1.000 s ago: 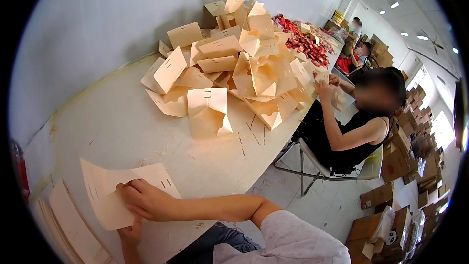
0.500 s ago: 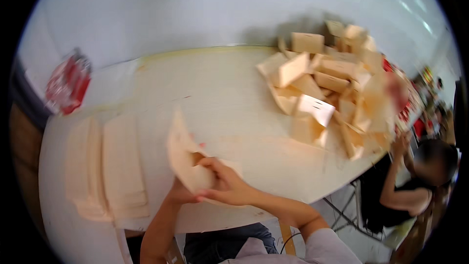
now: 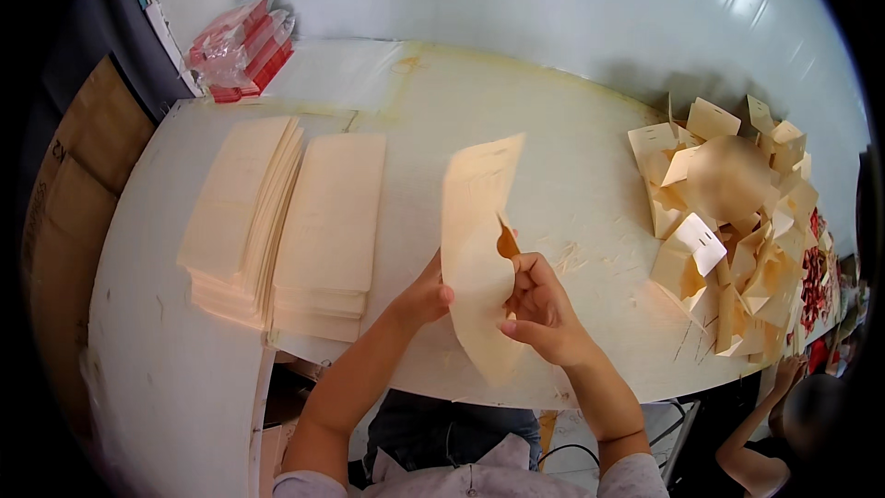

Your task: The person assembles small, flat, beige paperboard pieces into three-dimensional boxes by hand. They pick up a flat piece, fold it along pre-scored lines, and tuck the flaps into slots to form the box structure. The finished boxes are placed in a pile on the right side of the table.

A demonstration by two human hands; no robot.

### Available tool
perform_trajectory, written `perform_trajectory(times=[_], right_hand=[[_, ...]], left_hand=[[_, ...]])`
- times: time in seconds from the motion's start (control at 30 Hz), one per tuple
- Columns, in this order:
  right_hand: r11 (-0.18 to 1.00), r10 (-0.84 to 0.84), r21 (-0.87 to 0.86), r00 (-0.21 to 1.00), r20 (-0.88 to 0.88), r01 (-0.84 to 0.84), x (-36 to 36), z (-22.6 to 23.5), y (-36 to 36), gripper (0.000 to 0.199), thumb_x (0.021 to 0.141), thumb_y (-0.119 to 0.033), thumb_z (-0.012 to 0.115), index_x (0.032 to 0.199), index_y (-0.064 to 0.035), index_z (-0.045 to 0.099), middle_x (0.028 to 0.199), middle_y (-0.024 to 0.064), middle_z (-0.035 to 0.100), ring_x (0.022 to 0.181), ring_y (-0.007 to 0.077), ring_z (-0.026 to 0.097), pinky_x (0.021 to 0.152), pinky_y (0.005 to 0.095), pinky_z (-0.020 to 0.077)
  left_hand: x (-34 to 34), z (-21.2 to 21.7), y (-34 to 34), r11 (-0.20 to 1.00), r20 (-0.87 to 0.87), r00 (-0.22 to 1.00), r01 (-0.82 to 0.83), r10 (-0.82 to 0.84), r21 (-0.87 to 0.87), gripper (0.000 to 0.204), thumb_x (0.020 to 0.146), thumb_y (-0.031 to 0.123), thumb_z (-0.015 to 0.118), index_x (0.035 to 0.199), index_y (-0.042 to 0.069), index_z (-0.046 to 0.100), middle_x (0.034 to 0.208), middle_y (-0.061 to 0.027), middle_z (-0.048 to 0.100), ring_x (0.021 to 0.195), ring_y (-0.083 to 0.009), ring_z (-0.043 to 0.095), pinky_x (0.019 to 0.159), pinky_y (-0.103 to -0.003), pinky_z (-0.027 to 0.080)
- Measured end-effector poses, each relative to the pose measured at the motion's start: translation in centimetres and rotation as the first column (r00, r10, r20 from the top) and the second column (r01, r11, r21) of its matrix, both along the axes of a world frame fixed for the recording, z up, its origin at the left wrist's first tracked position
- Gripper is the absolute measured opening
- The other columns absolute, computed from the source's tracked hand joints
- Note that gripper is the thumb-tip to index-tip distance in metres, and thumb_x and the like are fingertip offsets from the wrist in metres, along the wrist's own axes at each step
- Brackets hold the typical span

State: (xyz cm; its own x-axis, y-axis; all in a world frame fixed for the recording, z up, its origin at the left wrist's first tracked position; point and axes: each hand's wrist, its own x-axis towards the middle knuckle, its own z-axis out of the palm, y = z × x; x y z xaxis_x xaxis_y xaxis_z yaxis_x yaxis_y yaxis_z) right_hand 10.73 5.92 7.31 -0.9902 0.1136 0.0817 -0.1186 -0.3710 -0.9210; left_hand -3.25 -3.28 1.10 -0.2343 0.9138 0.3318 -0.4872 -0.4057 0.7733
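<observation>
A cream cardboard blank (image 3: 472, 263) stands tilted in front of me, above the near middle of the table. On its left side my left hand (image 3: 427, 293) grips it, the thumb showing at the edge and the other fingers hidden behind. My right hand (image 3: 548, 309) is closed at the right edge, fingers curled by a rounded cut-out and thumb below. Small slots show near the blank's top. Left of my hands lie two stacks of flat cream blanks, a fanned stack (image 3: 241, 203) and a neater stack (image 3: 329, 212).
A heap of folded cream cardboard pieces (image 3: 701, 240) covers the table's right end, with small red items (image 3: 815, 263) beyond. Red packs in clear plastic (image 3: 241, 46) sit at the back left. A brown cardboard sheet (image 3: 78, 184) leans at left. Another person's arm (image 3: 751, 438) shows lower right.
My view has swung right to left, so the stacks and red packs show more fully. The blank is more upright, and my right hand has shifted from its middle to its right edge.
</observation>
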Motion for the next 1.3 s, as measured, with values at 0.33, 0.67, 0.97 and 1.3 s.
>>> perform_trajectory(times=[0.33, 0.67, 0.97, 1.3], right_hand=[[0.99, 0.11, -0.096, 0.991, 0.076, -0.103, -2.2, 0.1, -3.3, 0.052, 0.073, 0.004, 0.059, 0.113, -0.0116, 0.03, 0.12, 0.0029, 0.038, 0.113, 0.0142, 0.035, 0.096, 0.0333, 0.0251], [0.983, -0.004, -0.184, 0.992, 0.125, 0.027, -2.2, 1.1, -3.4, 0.046, 0.068, -0.004, 0.06, 0.109, -0.0098, 0.039, 0.114, 0.006, 0.046, 0.109, 0.0187, 0.042, 0.088, 0.0352, 0.0372], [0.98, -0.191, 0.057, 0.981, -0.019, 0.191, -2.2, -0.3, -3.9, 0.047, 0.073, -0.001, 0.056, 0.116, -0.0015, 0.035, 0.127, 0.0134, 0.036, 0.119, 0.0249, 0.035, 0.096, 0.0393, 0.0309], [0.407, -0.29, 0.749, 0.852, -0.436, 0.522, -4.9, -1.0, -8.6, 0.076, 0.071, -0.006, 0.064, 0.126, 0.014, 0.016, 0.13, 0.0353, 0.022, 0.12, 0.0485, 0.026, 0.099, 0.0489, 0.0245]], left_hand=[[-1.1, 0.4, -2.0, 0.998, 0.437, 0.899, 0.043, -0.015, -0.054, 0.089, 0.067, 0.069, 0.047, 0.127, 0.005, 0.035, 0.111, -0.0142, 0.05, 0.103, -0.0251, 0.049, 0.077, -0.037, 0.047], [-1.7, 1.0, -1.5, 0.979, 0.345, 0.916, 0.184, -0.203, 0.087, 0.077, 0.071, 0.061, 0.049, 0.122, 0.004, 0.04, 0.113, -0.0124, 0.051, 0.099, -0.0217, 0.052, 0.078, -0.033, 0.046], [-1.6, -0.2, -1.0, 0.988, 0.407, 0.901, 0.154, -0.151, 0.024, 0.091, 0.066, 0.065, 0.051, 0.13, 0.003, 0.031, 0.127, -0.0177, 0.04, 0.114, -0.0285, 0.04, 0.091, -0.04, 0.038], [-0.2, 2.8, -1.2, 0.979, 0.533, 0.841, -0.02, -0.094, 0.203, 0.108, 0.059, 0.079, 0.045, 0.138, 0.012, 0.013, 0.141, -0.0119, 0.018, 0.127, -0.0416, 0.017, 0.101, -0.055, 0.018]])
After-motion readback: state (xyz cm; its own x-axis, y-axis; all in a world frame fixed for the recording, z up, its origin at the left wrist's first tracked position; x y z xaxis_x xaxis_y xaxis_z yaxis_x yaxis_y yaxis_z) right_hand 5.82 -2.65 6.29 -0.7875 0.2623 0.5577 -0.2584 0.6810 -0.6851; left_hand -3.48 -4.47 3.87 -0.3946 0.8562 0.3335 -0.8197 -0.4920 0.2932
